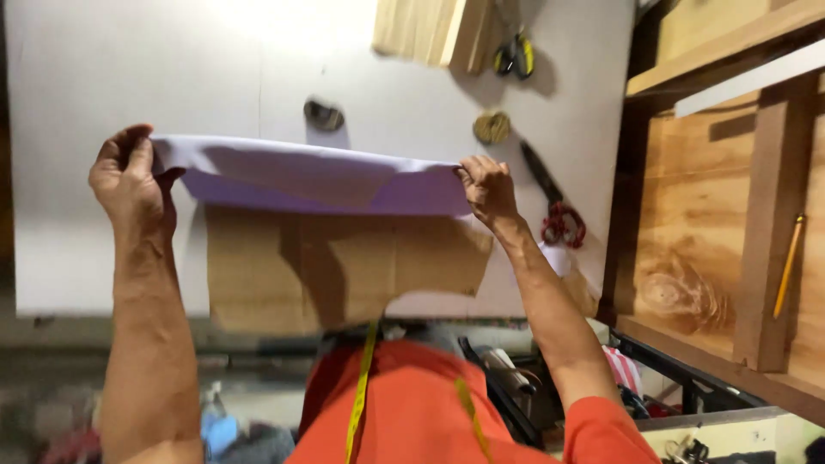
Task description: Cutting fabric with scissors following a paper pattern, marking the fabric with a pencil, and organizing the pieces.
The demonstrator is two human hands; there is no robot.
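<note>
Desk: white top (77, 249), wooden shelving (687, 215) to its right
Cloth: one lilac piece (326, 176) held stretched above the desk, over one brown paper pattern (344, 266)
Left hand (129, 185): grip closed on the cloth's left end
Right hand (487, 189): grip pinched shut on the right end
Scissors: one pair, red handles (554, 202), right
Small round objects: two, far (322, 114) (491, 127)
Pencil: one yellow (788, 266), on the shelving

Beyond the fingertips of the left hand (129, 185), the white tabletop (103, 77) lies bare. Past the right hand (488, 187), red-handled scissors (554, 202), a twine ball (491, 127) and a dark round weight (323, 114) crowd the surface. Beneath the lifted lilac cloth (318, 176), a brown paper pattern (335, 266) covers the table.
</note>
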